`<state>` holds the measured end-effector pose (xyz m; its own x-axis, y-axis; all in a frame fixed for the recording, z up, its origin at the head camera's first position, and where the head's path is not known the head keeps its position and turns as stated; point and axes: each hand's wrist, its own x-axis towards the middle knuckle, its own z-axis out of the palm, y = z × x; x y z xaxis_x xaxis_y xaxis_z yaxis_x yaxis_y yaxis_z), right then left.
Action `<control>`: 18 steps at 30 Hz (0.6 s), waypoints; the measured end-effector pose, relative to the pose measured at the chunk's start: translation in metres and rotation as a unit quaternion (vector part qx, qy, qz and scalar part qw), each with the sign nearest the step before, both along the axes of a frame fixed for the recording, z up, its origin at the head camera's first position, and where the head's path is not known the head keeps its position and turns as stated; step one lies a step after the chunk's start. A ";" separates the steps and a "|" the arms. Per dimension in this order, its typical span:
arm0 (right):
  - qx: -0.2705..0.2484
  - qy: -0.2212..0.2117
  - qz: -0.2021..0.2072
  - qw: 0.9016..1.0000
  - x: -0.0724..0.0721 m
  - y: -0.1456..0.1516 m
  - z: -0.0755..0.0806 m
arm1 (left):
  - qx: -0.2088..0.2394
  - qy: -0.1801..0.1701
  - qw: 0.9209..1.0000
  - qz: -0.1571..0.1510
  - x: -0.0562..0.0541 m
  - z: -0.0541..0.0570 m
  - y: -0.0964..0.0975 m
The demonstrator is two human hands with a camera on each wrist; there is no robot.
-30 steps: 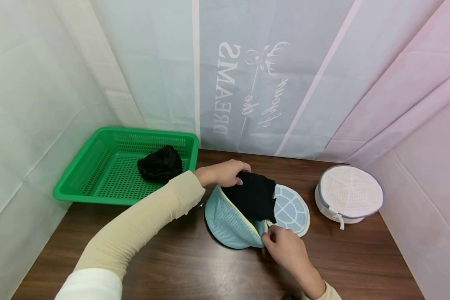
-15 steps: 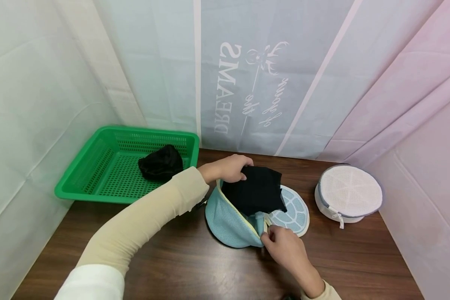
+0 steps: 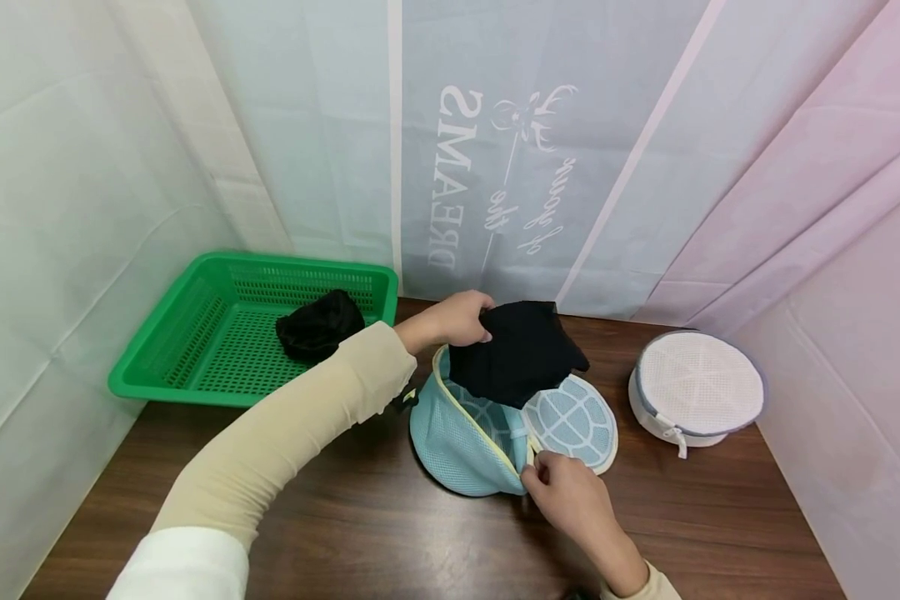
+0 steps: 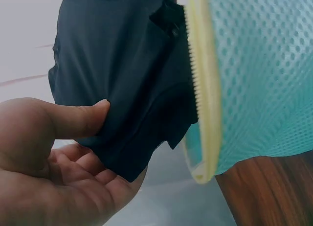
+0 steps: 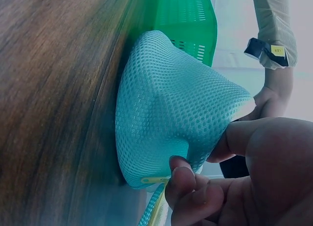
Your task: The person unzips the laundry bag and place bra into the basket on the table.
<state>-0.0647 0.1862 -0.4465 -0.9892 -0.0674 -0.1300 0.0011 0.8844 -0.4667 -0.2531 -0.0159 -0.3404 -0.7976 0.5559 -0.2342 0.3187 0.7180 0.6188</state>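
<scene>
One green basket (image 3: 232,350) stands on the brown surface (image 3: 390,533), holding one black bundle (image 3: 320,325); the left sleeve (image 3: 300,442) crosses before its near corner. One white mesh case (image 3: 701,387) stands far right. Of two hands, the left hand (image 3: 461,319) pinches one black cloth (image 3: 525,350) at the mouth of one blue mesh bag (image 3: 457,450); the right hand (image 3: 570,492) pinches the bag's edge beside its single opened flap (image 3: 573,421).

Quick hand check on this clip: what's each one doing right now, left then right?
Left hand: closed, holding a black cloth.
Right hand: closed, pinching the edge of the blue mesh bag.
</scene>
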 end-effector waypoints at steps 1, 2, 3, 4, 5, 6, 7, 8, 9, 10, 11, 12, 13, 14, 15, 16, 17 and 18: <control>0.000 0.000 0.000 1.000 0.000 0.000 0.000 | 0.004 -0.004 1.000 0.004 0.000 0.001 -0.001; 0.001 0.001 0.000 1.000 0.000 0.000 0.000 | 0.006 -0.008 1.000 0.009 -0.001 0.003 -0.003; 0.002 0.001 0.000 1.000 0.000 0.000 0.000 | 0.008 -0.013 1.000 0.014 -0.001 0.005 -0.005; 0.002 0.001 0.000 1.000 0.000 0.000 0.000 | 0.009 -0.018 1.000 0.019 -0.002 0.007 -0.007; 0.002 0.002 0.000 1.000 -0.001 0.000 0.000 | 0.012 -0.024 0.999 0.024 -0.003 0.009 -0.009; 0.003 0.002 0.000 1.000 -0.001 0.000 0.000 | 0.014 -0.028 0.999 0.029 -0.004 0.011 -0.012; 0.003 0.002 0.000 1.000 -0.001 0.000 0.000 | 0.018 -0.034 0.999 0.035 -0.005 0.013 -0.015; 0.003 0.002 0.001 1.000 -0.001 -0.001 0.000 | 0.023 -0.040 0.998 0.040 -0.006 0.015 -0.018; 0.003 0.001 0.001 1.000 -0.001 0.000 0.000 | 0.027 -0.045 0.998 0.045 -0.008 0.017 -0.022; 0.003 0.001 0.001 1.000 -0.001 0.000 0.000 | 0.032 -0.050 0.997 0.051 -0.010 0.019 -0.026; 0.003 0.001 0.001 1.000 -0.001 0.000 0.000 | 0.038 -0.056 0.996 0.057 -0.011 0.021 -0.031; 0.004 0.002 0.001 1.000 -0.001 0.000 0.000 | 0.042 -0.060 0.995 0.063 -0.013 0.024 -0.035; 0.004 0.002 0.001 1.000 -0.001 0.000 0.000 | 0.046 -0.064 0.995 0.068 -0.015 0.026 -0.040; 0.004 0.004 0.001 1.000 -0.001 0.000 0.000 | 0.050 -0.069 0.994 0.072 -0.016 0.028 -0.045; 0.004 0.005 0.000 1.000 -0.001 0.000 -0.001 | 0.052 -0.072 0.993 0.077 -0.018 0.031 -0.050; 0.004 0.006 0.000 1.000 -0.001 0.000 -0.001 | 0.057 -0.078 0.992 0.084 -0.019 0.033 -0.055; 0.004 0.006 -0.001 1.000 -0.001 0.000 -0.001 | 0.061 -0.084 0.991 0.089 -0.021 0.035 -0.060; 0.004 0.007 -0.001 1.000 -0.001 0.000 -0.001 | 0.065 -0.091 0.989 0.095 -0.022 0.036 -0.065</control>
<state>-0.0656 0.1862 -0.4476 -0.9910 -0.0643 -0.1175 -0.0030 0.8877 -0.4604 -0.2748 -0.0808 -0.3043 -0.8421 0.4346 -0.3194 0.0606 0.6647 0.7447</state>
